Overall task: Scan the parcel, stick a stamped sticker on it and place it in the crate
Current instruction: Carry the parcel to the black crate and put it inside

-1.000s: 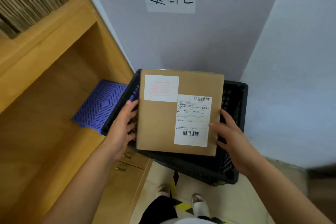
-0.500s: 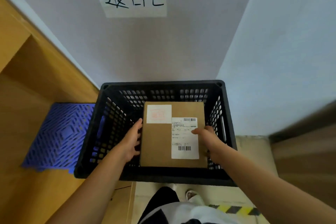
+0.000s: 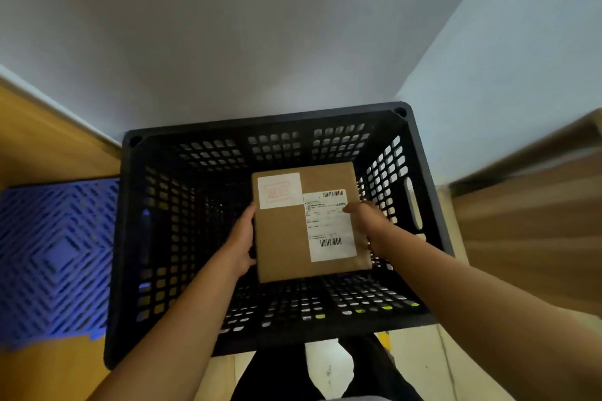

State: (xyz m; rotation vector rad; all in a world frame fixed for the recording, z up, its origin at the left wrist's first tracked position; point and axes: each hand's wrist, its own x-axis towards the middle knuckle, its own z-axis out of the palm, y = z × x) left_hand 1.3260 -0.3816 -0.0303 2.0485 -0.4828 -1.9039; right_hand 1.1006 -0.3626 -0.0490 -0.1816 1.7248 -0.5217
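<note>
A flat brown cardboard parcel (image 3: 283, 238) lies face up deep inside the black perforated crate (image 3: 267, 120). Its top bears a white sticker with a red stamp (image 3: 279, 189) at the upper left and a white shipping label with barcodes (image 3: 329, 225) on the right. My left hand (image 3: 241, 239) grips the parcel's left edge. My right hand (image 3: 369, 221) holds the right edge, thumb resting on the label. Both forearms reach down into the crate.
The crate stands in a corner of pale walls (image 3: 260, 36). A blue lattice mat (image 3: 55, 257) lies on the wooden shelf to the left. A brown cardboard surface (image 3: 534, 221) rises at the right. Below the crate are my legs and a pale floor (image 3: 329, 365).
The parcel has gone from above the crate's rim down into the crate, both hands still on its edges. My view has tilted down and the wall sign has left the frame.
</note>
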